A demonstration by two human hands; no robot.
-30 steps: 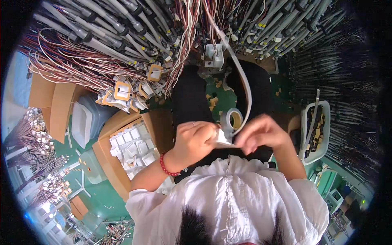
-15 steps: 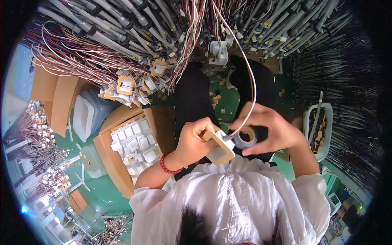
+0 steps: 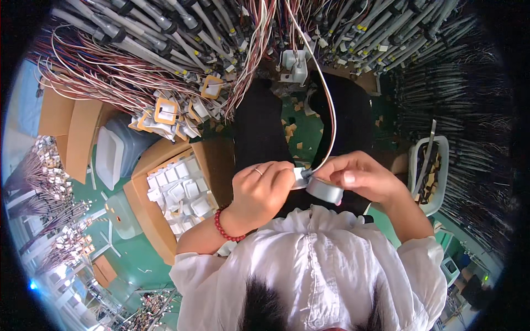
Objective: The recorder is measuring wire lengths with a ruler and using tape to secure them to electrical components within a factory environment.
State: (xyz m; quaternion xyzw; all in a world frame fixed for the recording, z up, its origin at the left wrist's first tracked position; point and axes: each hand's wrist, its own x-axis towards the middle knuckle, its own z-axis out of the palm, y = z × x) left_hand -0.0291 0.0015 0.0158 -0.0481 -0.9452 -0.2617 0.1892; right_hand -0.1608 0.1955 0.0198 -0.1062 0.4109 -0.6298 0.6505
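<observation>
My left hand is closed on a small white plastic housing, turned so that mostly its edge shows; a foam-like frame seen on it earlier is hidden now. From the housing's dark grey collar a white and reddish cable rises in a long curve to the wire bundles above. My right hand grips a roll of grey tape right beside that collar. Its thumb and fingers are bent over the roll. I cannot tell whether the tape's free end touches the collar.
Left, an open cardboard box holds many white housings. Above it lie finished-looking housings with tan frames on wires. Thick grey cables fill the far side. A white bin with dark and tan scraps stands right.
The housing has tipped from showing its framed face to nearly edge-on. My right hand has turned the tape roll, moved it slightly left, and closed more around it.
</observation>
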